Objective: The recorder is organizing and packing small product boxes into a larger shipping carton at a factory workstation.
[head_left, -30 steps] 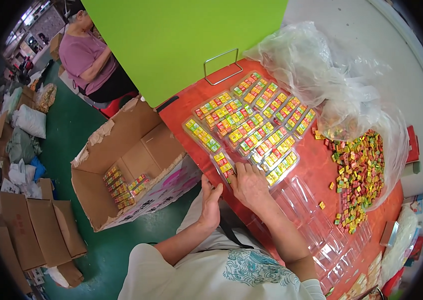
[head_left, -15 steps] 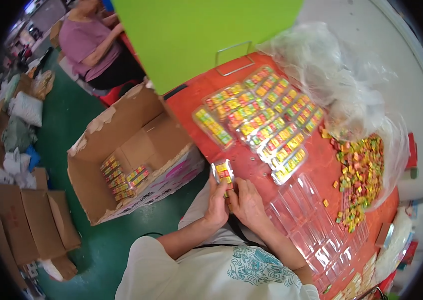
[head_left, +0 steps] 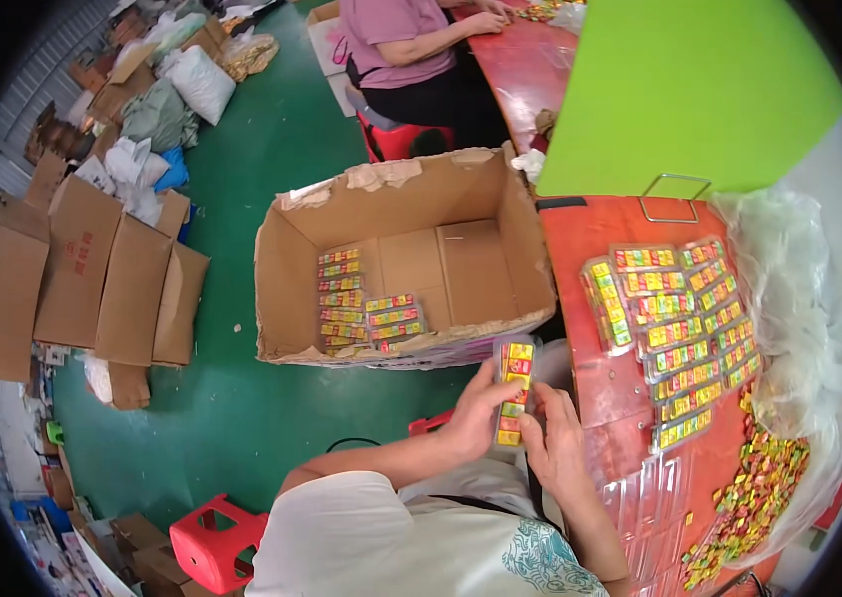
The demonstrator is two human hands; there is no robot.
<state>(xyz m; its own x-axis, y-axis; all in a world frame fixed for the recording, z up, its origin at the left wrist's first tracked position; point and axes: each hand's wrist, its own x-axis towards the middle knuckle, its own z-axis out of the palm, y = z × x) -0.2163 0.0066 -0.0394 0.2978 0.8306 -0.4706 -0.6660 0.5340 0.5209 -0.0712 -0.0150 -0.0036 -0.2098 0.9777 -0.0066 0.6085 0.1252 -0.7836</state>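
A narrow clear plastic pack [head_left: 518, 383] filled with a row of small yellow, red and green wrapped cubes is held upright in front of my body. My left hand [head_left: 476, 410] grips its left edge. Around its lower right side close the fingers of my right hand [head_left: 554, 438], the thumb lying near the bottom cubes. Just beyond the pack stands a large open cardboard box [head_left: 401, 214] with a torn rim. Inside, at its left, similar filled packs [head_left: 341, 298] lie in rows. More filled packs [head_left: 675, 328] overlap on the red table [head_left: 600, 398] to my right.
Loose wrapped cubes [head_left: 759, 488] are heaped at the table's right, beside clear plastic sheeting [head_left: 789, 298]. Empty clear trays [head_left: 640, 507] lie nearer me. A green panel [head_left: 690, 99] rises behind. A red stool [head_left: 217, 542] stands at lower left; another person [head_left: 411, 60] sits beyond the box.
My view has swung left, bringing the box to the middle. Both hands have moved with the pack toward the box's near side, and more of the pack now shows.
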